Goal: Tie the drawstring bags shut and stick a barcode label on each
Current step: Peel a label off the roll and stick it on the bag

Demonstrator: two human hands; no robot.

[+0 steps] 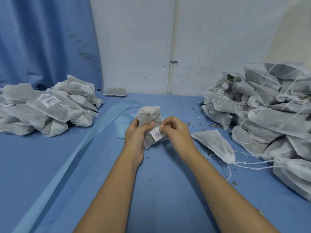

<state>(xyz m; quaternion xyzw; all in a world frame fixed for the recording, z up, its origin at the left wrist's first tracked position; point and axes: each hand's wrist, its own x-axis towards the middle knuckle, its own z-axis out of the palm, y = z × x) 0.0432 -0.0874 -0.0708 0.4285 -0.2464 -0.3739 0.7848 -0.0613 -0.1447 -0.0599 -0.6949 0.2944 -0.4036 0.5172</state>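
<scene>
Two heaps flank the table: labelled bags on the left, loose-stringed ones on the right. A spare bag lies just beside the right hand. A pale blue strip trails across the left side. Dead centre, the left hand grips the bag, and the right hand pinches the label against its lower face. There's a barcode and handwriting, too small to read.
</scene>
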